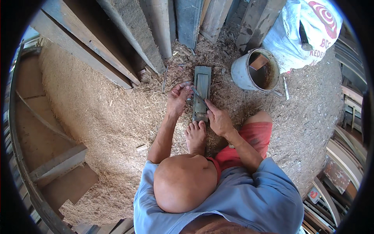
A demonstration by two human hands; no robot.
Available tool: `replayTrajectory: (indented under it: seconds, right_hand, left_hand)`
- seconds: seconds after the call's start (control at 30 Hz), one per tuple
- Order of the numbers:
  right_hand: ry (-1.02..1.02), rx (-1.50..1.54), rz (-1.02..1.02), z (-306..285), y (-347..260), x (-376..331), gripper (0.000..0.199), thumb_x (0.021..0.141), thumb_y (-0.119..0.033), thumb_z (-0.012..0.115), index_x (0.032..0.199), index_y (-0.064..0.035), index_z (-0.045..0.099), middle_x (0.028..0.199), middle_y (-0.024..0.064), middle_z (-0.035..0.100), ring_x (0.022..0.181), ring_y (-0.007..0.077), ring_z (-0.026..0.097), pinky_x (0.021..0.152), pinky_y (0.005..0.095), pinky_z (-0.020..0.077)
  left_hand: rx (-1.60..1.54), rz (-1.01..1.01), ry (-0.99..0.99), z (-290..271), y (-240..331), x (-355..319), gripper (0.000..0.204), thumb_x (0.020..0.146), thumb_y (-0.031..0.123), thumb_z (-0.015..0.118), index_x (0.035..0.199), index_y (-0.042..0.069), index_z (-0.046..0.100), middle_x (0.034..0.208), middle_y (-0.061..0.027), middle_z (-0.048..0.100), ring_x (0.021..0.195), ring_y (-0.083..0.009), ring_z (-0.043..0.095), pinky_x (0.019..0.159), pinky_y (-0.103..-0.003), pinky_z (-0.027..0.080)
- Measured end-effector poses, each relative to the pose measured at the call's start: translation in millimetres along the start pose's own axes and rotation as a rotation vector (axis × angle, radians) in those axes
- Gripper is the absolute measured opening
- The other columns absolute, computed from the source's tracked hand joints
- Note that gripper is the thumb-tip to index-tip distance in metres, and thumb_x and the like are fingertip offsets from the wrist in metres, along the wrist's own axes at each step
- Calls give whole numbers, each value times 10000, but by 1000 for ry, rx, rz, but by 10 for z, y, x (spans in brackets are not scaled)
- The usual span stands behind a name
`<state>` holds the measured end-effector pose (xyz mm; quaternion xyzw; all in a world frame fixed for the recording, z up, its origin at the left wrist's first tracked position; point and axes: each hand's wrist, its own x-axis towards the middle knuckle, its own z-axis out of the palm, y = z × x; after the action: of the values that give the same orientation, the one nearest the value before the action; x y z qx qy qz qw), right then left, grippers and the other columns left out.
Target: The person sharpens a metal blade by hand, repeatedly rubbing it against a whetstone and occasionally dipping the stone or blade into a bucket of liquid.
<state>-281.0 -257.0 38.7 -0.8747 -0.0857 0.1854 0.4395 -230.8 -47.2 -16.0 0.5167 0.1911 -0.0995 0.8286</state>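
Sawdust floor [117, 128] beneath narrow dark strip [200, 96]

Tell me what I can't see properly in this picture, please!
All in the head view:
- Slim dark tool: the left grip and right grip cover parts of it, and its edge is too small to judge.
- Heel of the bare left foot: hidden behind the bent knee.
- Bottom of the bucket: covered by its dark contents.
- Tops of the wooden planks: cut off by the upper edge.
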Motion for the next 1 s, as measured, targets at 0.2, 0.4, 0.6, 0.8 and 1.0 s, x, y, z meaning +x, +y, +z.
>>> replayTrajectory:
  seconds: [0.2, 0.4, 0.6, 0.8, 1.0]
  right_hand:
    - [-1, -94, 59, 42, 191, 70, 582, 955, -66, 564, 1525, -87, 451, 876, 229, 726, 813, 427, 714, 768, 491, 559]
    - [22, -221, 89, 30, 487, 478, 735, 880, -49, 588, 1578, -126, 371, 915, 232, 719, 844, 434, 697, 778, 515, 557]
    - [-48, -290, 154, 128, 441, 631, 753, 880, -49, 547, 1596, -112, 322, 913, 285, 706, 863, 466, 695, 800, 554, 554]
    - [-116, -371, 186, 5, 282, 451, 796, 880, -47, 558, 1610, -64, 240, 917, 337, 687, 861, 500, 685, 805, 578, 547]
    - [-214, -395, 285, 23, 215, 286, 838, 885, -64, 561, 1634, -147, 194, 985, 329, 697, 897, 494, 693, 806, 586, 545]
  left_hand:
    - [134, 101, 15, 38, 94, 37, 245, 1001, 88, 673, 1215, -29, 646, 1108, -107, 740, 1011, -139, 692, 908, -265, 546]
    - [1383, 672, -51, 273, 191, 87, 445, 932, 154, 685, 1328, -32, 606, 1275, -189, 678, 1166, -323, 647, 1094, -442, 454]
    - [1481, 926, -347, 291, -250, 352, 525, 863, 84, 632, 1368, -41, 565, 1394, -236, 594, 1362, -396, 521, 1186, -499, 365]
    - [1390, 904, -454, 206, -316, 352, 486, 834, 10, 637, 1318, -26, 600, 1364, -233, 611, 1346, -382, 538, 1147, -474, 431]
    - [1346, 852, -492, 143, -364, 274, 448, 812, -4, 657, 1260, -12, 640, 1309, -192, 648, 1300, -341, 582, 1106, -435, 482]
